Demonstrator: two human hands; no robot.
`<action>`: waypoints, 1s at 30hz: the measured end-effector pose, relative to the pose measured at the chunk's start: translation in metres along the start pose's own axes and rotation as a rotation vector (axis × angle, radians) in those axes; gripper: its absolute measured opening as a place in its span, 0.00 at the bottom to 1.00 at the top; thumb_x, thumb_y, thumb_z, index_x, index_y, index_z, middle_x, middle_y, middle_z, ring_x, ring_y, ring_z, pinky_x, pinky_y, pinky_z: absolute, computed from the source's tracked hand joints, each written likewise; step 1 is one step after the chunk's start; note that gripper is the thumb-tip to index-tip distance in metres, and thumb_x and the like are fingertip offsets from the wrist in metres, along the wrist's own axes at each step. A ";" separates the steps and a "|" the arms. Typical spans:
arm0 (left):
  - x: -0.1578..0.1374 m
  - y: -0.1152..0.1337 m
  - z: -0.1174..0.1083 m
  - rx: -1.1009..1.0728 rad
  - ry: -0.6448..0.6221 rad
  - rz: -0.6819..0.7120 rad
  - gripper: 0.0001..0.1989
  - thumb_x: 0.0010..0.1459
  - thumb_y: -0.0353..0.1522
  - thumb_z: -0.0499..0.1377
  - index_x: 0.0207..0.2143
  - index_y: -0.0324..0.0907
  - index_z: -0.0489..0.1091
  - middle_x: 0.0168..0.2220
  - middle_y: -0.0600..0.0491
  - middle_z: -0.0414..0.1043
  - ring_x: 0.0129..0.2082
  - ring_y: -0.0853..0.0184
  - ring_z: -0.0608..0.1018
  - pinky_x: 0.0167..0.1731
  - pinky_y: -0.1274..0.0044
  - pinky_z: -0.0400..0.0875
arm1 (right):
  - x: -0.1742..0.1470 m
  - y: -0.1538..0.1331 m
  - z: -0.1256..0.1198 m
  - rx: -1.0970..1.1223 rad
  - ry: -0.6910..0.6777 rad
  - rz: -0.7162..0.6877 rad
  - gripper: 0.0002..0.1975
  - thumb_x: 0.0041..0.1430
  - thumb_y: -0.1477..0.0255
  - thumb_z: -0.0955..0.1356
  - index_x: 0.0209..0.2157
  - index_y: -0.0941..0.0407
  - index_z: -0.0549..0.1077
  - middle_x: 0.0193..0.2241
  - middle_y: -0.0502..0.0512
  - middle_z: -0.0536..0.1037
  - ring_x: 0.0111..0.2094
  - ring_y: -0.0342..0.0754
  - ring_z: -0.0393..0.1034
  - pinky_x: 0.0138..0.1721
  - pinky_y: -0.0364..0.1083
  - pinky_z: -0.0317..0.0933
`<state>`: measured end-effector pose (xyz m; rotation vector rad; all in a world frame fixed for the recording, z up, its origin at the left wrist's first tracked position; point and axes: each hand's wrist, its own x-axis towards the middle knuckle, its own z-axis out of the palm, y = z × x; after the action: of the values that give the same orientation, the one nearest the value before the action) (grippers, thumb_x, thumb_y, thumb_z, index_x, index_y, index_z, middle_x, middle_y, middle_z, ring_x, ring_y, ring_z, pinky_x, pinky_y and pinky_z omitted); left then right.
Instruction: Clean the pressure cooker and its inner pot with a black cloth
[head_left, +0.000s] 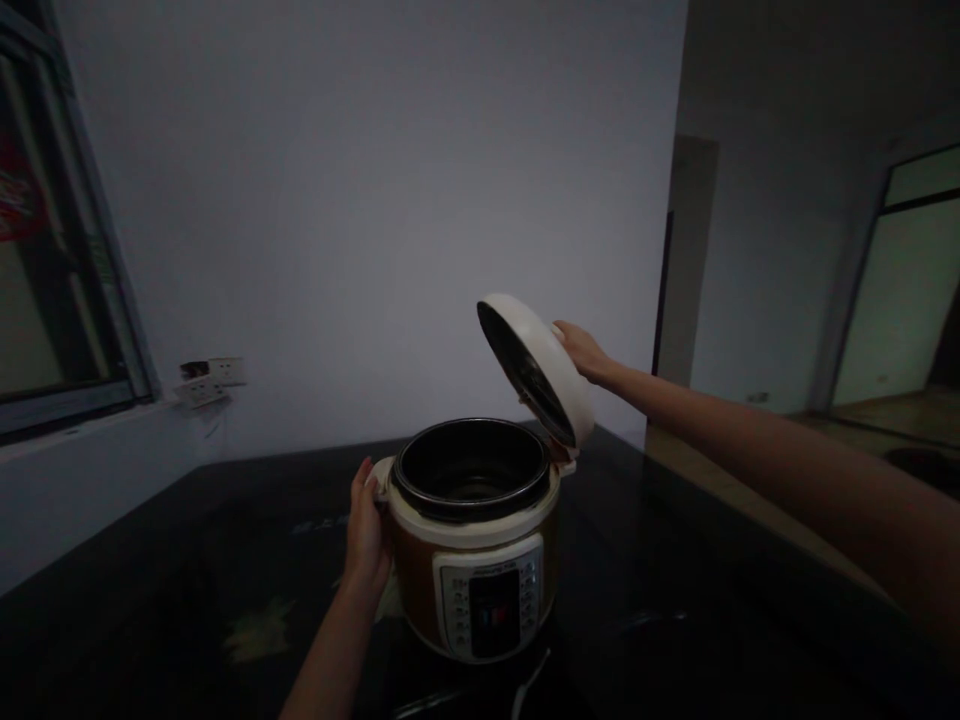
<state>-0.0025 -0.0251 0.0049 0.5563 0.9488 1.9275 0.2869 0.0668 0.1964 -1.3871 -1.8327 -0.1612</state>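
An electric pressure cooker [420, 570] with a brown body and white trim stands upright, its button panel facing me. The dark inner pot [472, 455] sits inside it, with no food visible in it. Tilted up on the right side is the white lid [551, 365], its dark underside turned toward the pot and its lower edge at the cooker's right handle. My right hand [581, 350] grips the top of the lid from the right. At the left side handle [382, 475], my left hand [367, 530] is wrapped round the cooker's side, its fingertips partly hidden.
The cooker rests on a dark glossy table [300, 560]. A white cord end [529, 685] lies in front of it. Behind is a pale wall [360, 220], with sockets [214, 380] at the left below a window [60, 250].
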 end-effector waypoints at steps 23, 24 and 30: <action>0.012 -0.005 -0.003 -0.172 -0.012 -0.013 0.17 0.65 0.32 0.51 0.56 0.45 0.66 0.40 0.53 0.75 0.36 0.71 0.77 0.39 0.79 0.71 | -0.016 -0.080 0.060 -0.473 -0.315 -0.231 0.24 0.66 0.58 0.55 0.53 0.55 0.70 0.45 0.65 0.79 0.42 0.59 0.74 0.38 0.51 0.63; 0.012 -0.005 -0.003 -0.172 -0.014 -0.011 0.17 0.66 0.32 0.51 0.56 0.45 0.66 0.41 0.53 0.74 0.36 0.71 0.77 0.40 0.79 0.71 | -0.018 -0.082 0.061 -0.484 -0.319 -0.240 0.24 0.67 0.58 0.54 0.53 0.55 0.70 0.45 0.66 0.78 0.43 0.58 0.74 0.38 0.51 0.63; 0.011 -0.007 -0.005 -0.152 -0.037 0.001 0.19 0.65 0.35 0.52 0.58 0.46 0.64 0.42 0.52 0.74 0.37 0.70 0.77 0.41 0.78 0.71 | -0.028 -0.088 0.069 -0.529 -0.344 -0.303 0.24 0.67 0.58 0.54 0.53 0.55 0.69 0.45 0.66 0.78 0.43 0.60 0.74 0.37 0.51 0.62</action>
<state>-0.0084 -0.0153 -0.0038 0.5025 0.7707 1.9643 0.1780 0.0499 0.1633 -1.5445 -2.4027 -0.6357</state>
